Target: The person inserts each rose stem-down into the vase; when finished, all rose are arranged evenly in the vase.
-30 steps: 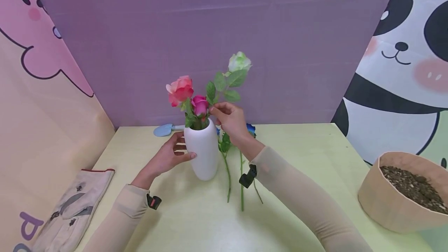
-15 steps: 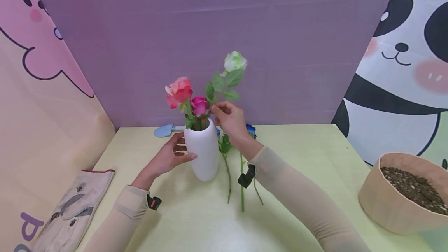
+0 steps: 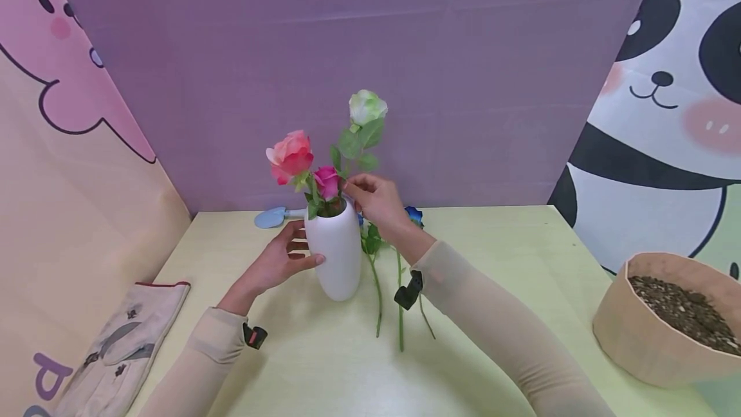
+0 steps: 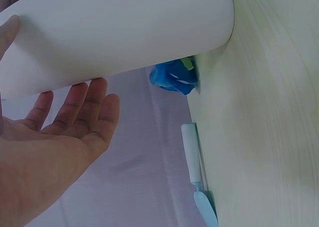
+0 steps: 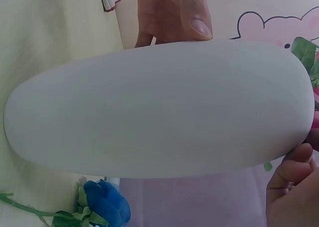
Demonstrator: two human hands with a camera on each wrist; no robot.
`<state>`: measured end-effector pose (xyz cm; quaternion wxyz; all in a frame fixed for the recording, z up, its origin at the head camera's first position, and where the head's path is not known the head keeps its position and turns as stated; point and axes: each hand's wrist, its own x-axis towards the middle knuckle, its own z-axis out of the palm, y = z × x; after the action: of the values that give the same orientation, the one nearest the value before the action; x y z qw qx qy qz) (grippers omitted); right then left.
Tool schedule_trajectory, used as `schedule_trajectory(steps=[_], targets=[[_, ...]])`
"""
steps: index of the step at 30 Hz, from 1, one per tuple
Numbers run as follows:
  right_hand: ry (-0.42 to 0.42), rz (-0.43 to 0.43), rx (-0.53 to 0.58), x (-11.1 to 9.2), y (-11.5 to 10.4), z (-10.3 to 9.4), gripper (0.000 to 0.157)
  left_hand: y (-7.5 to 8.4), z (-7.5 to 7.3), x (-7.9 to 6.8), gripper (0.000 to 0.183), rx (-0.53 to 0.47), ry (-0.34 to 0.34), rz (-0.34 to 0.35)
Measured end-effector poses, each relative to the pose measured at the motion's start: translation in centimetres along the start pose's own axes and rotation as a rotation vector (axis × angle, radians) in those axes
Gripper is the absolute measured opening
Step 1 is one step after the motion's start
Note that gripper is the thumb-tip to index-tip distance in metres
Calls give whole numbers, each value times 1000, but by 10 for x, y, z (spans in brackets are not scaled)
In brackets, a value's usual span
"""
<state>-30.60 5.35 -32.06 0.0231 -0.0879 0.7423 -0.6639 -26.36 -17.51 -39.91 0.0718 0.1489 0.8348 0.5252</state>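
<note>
A white vase [image 3: 332,253] stands upright on the table, holding a coral-pink rose [image 3: 291,156] and a smaller magenta rose [image 3: 327,183]. My left hand [image 3: 280,256] holds the vase from its left side, thumb in front and fingers behind; in the left wrist view its fingertips [image 4: 97,85] touch the wall. At the rim, my right hand [image 3: 376,201] pinches the stem of a white-green rose [image 3: 367,108], whose bloom rises above the others. The lower end of that stem is hidden. In the right wrist view the right hand's fingers [image 5: 294,172] lie beside the rim.
Several green stems with blue roses [image 3: 414,215] lie right of the vase. Behind it is a light-blue trowel [image 3: 271,216]. Folded gloves [image 3: 124,340] lie at the left edge, and a tan pot of soil [image 3: 648,327] stands at the right.
The white-green rose has swung left and its leaves have come lower. My right hand has dropped slightly toward the rim. The pink roses have shifted a little left; the left hand stays put.
</note>
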Motion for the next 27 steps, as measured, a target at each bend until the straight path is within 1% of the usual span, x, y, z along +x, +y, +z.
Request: schedule_trajectory(steps=[8,13,15,20,25,27], targets=[[-42,3,-44,0,1,-2,18,-3,0,1,79,3,1,-3],[-66,-8,-41,-2,3,-4,18,-3,0,1,78,-1,1,4],[-75,1,-47,-3,4,-5,18,-2,0,0,78,-1,1,5],[-102,30,-54,-4,9,-8,22,-1,0,0,78,7,4,2],[-128,19,-15,-8,8,-14,27,1,-1,-2,80,3,3,2],[-133,14,-16,-10,8,-17,30,0,-1,-2,80,2,3,3]])
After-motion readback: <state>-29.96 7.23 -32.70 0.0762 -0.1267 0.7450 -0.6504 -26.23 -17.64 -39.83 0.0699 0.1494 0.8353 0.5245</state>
